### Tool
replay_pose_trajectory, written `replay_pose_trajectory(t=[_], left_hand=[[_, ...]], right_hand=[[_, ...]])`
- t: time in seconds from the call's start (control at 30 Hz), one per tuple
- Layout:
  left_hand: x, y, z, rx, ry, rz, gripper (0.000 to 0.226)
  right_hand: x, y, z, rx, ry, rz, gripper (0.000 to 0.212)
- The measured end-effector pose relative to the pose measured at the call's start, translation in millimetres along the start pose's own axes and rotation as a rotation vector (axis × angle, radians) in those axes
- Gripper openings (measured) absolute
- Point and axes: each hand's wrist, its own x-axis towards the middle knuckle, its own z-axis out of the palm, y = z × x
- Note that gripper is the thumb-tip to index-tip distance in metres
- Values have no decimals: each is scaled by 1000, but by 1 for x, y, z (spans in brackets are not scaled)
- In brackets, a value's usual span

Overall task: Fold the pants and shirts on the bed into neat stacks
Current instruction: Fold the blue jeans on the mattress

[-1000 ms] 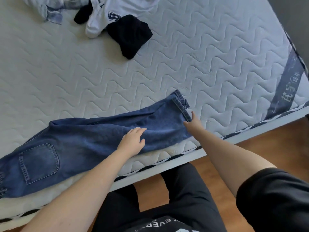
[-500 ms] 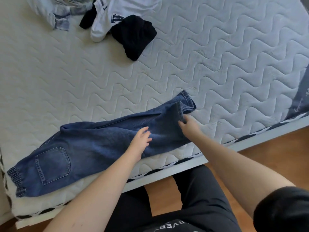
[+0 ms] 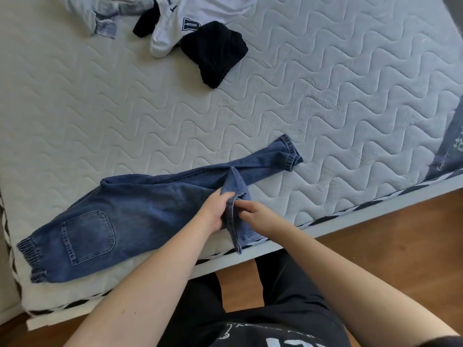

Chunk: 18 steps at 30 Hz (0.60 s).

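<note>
Blue jeans (image 3: 130, 216) lie lengthwise along the near edge of the white quilted mattress (image 3: 275, 101), waistband at the left, one leg cuff reaching out to the right. The other leg is pulled up into a raised fold over the bed edge. My left hand (image 3: 215, 211) grips that fold from the left and my right hand (image 3: 255, 211) pinches it from the right, the two hands close together. At the far side lie a black garment (image 3: 215, 51), a white shirt (image 3: 180, 18) with a dark letter print, and a pale grey-blue garment (image 3: 100, 13).
The bed's near edge runs diagonally, with a striped border and a white frame (image 3: 375, 204). Wooden floor (image 3: 400, 246) lies to the right and below it. A dark label band (image 3: 451, 144) marks the mattress's right edge. My legs stand against the bed.
My right hand drew one leg cuff back from the right end toward the middle, raising a fold. My left hand went from resting flat on the denim to gripping that fold.
</note>
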Motion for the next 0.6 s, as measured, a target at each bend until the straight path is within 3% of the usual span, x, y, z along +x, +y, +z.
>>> replay_pose_trajectory(t=[0.07, 0.17, 0.23, 0.4, 0.53, 0.6], left_hand=[[-3, 8, -28, 146, 85, 122, 32], [-9, 19, -77, 468, 149, 261, 46], [-18, 24, -111, 605, 158, 322, 49], [-53, 40, -187, 627, 312, 457, 48], [-88, 56, -238, 548, 372, 582, 43], [-106, 62, -263, 508, 353, 616, 37]], right_hand=[[4, -4, 9, 40, 12, 23, 52], [13, -5, 22, 98, 95, 72, 48], [21, -8, 37, 3, 119, 104, 55], [49, -33, 97, -26, 172, 149, 68], [80, -66, 144, 60, 227, 327, 110], [97, -81, 171, 224, 204, 355, 118]])
